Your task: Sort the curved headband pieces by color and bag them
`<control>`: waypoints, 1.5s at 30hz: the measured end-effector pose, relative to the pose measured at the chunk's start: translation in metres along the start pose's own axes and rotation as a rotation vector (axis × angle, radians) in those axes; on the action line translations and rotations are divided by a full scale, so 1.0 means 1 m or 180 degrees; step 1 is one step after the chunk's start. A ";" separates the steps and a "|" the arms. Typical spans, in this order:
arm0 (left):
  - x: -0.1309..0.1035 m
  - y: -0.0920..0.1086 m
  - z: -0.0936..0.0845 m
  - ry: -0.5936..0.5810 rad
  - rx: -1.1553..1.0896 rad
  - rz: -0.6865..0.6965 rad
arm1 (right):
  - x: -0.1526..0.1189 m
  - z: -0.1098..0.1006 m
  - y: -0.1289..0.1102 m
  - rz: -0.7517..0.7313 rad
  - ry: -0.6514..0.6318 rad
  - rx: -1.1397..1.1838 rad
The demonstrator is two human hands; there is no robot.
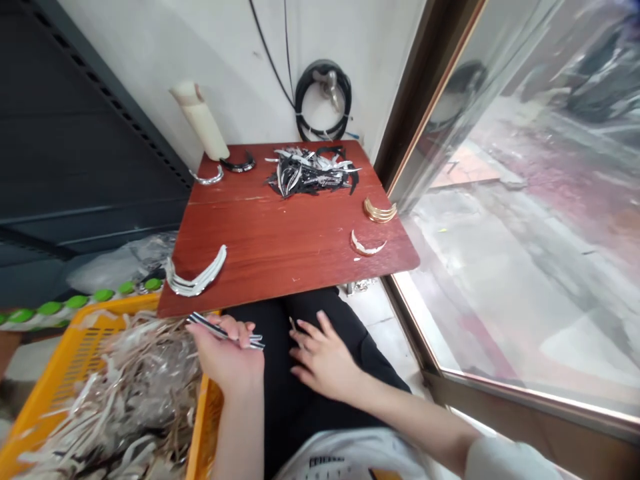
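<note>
My left hand [227,347] is closed round several thin, curved black-and-white strips [215,328], low in front of the table's near edge. The ends of these strips stick out on both sides of the fingers. Over my dark-trousered thigh, my right hand [323,357] is spread with its fingers apart. A thin, brownish sliver [292,324] shows by its fingertips; whether the fingers hold it I cannot tell. A stack of curved white strips [196,277] lies on the table's front left corner, just beyond my left hand.
On the red-brown table [260,233] lie a heap of black and white strips [313,172], gold curved pieces [380,211] and a pale crescent [367,245]. A yellow basket [55,373] full of scraps stands at left. A glass door [500,267] is at right.
</note>
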State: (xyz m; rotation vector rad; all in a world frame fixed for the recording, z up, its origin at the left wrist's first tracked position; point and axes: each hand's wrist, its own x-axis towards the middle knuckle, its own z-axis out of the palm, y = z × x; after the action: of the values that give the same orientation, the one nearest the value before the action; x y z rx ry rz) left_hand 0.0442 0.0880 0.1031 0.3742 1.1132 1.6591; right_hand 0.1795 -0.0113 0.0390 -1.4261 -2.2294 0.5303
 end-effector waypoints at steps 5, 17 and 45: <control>0.002 -0.001 0.007 -0.0347 -0.0593 -0.0911 | -0.027 -0.043 0.042 0.1203 0.0862 -0.0164; 0.040 -0.043 0.079 -0.0550 -0.0700 -0.1540 | 0.104 -0.183 0.144 0.1096 0.1651 0.0282; 0.063 -0.040 0.072 -0.0493 -0.1135 -0.2415 | 0.270 -0.235 0.274 0.1255 0.1154 0.0770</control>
State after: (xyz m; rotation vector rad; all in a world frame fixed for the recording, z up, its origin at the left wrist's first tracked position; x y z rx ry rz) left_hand 0.0940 0.1783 0.0910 -0.1454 0.6916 1.0886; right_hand 0.4132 0.3634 0.1294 -1.6819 -1.5566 0.5879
